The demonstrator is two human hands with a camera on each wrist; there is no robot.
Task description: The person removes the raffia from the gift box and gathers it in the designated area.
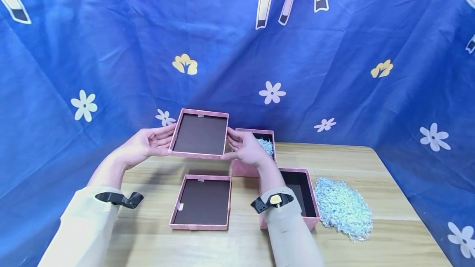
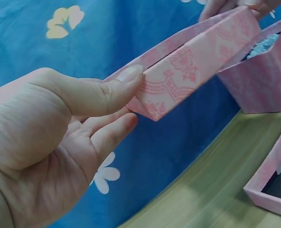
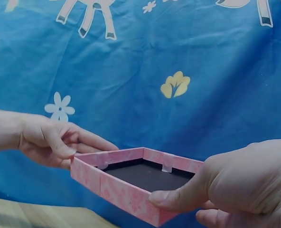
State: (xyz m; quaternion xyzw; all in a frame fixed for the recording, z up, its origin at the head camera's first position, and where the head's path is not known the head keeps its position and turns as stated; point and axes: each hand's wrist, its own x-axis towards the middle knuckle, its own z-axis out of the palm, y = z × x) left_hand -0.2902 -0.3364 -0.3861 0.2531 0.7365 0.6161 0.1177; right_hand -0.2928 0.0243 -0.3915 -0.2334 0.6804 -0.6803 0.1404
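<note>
Lid-handling appears to be the step, with the left hand's [image 1: 142, 145] and right hand's [image 1: 248, 148] fingers pinching opposite sides of the raised pink lid [image 1: 200, 134], beyond the lower lid [image 1: 202, 203] on the worktop [image 1: 246, 246], and moving it calls for even support.

The head view looks forward-down from the near side; closer wrist views face the far curtain [image 1: 230, 44], sharing the raised lid [image 1: 200, 134].
</note>
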